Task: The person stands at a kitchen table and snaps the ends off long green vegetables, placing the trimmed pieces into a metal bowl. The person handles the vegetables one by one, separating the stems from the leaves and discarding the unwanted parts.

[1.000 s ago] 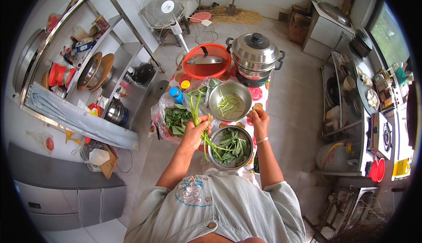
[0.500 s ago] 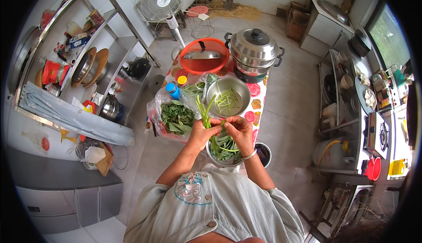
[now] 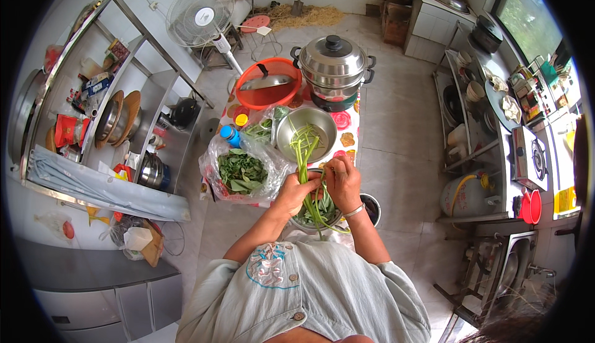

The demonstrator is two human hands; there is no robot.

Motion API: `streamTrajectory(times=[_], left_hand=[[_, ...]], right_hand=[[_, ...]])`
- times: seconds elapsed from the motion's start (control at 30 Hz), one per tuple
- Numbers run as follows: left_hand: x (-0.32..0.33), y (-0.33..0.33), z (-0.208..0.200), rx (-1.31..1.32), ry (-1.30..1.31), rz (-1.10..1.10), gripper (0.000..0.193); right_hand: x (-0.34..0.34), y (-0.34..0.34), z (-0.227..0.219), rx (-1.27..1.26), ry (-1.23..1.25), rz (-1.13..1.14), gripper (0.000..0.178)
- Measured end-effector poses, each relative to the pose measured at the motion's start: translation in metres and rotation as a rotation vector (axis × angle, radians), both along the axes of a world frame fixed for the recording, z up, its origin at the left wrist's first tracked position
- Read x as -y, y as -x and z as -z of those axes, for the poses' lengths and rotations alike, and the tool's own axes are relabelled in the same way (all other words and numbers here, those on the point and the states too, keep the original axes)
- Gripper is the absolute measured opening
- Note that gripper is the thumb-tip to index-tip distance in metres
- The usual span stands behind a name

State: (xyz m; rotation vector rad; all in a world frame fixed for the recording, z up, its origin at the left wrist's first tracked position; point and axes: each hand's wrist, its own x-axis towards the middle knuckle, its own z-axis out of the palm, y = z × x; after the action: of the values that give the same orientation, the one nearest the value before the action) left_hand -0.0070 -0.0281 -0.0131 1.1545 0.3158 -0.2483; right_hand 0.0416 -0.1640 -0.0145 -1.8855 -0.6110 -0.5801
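Note:
My left hand (image 3: 296, 194) is closed around a bunch of long green vegetable stalks (image 3: 302, 162). Their upper ends reach over the near rim of a steel basin (image 3: 331, 137) with stalk pieces inside, and some stalks hang down towards my shirt. Beside it, my right hand (image 3: 344, 183) has its fingers bent in a pinch at a green stem from the bunch; the fingertips partly hide it. Under both hands a bowl of green leaves (image 3: 323, 209) stands at the table's near edge. To the left, leafy greens (image 3: 242, 172) lie in a clear plastic bag (image 3: 214, 164).
Farther back on the flowered tablecloth (image 3: 348, 139) are an orange basin (image 3: 273, 64) holding a cleaver-like blade, and a steel steamer pot (image 3: 334, 64). A blue-capped bottle (image 3: 230, 135) stands by the bag. A dark-filled bucket (image 3: 372, 209) sits right of the leaf bowl.
My right hand has risen slightly and moved apart from my left. The stalks in my left hand now stand more upright, with lower ends hanging nearer my shirt. The whole view has shifted.

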Motion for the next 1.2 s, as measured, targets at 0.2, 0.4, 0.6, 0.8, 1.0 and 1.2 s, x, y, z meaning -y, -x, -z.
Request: streamTrajectory(times=[0.2,0.4,0.6,0.8,1.0,1.2], left_hand=[[0.007,0.002,0.006,-0.012,0.067,-0.166,0.011],[-0.002,0.004,0.006,-0.017,0.091,-0.175,0.012],[-0.009,0.003,0.005,0.024,0.107,-0.182,0.013],[-0.019,-0.001,0.005,0.045,0.016,-0.175,0.014],[-0.005,-0.004,0.0,0.075,-0.05,-0.08,0.014],[0.019,-0.002,0.0,0.097,-0.184,0.014,0.014]], right_hand=[[0.005,0.016,-0.002,-0.062,-0.175,-0.121,0.012],[0.025,0.021,0.009,-0.645,-0.801,-0.43,0.004],[0.057,0.024,0.019,-0.812,-1.04,-0.457,0.007],[0.098,0.014,0.032,-0.778,-1.41,-0.174,0.011],[0.081,0.012,0.012,-0.771,-1.0,-0.192,0.007],[0.025,0.009,-0.004,-0.87,-0.77,-0.37,0.013]])
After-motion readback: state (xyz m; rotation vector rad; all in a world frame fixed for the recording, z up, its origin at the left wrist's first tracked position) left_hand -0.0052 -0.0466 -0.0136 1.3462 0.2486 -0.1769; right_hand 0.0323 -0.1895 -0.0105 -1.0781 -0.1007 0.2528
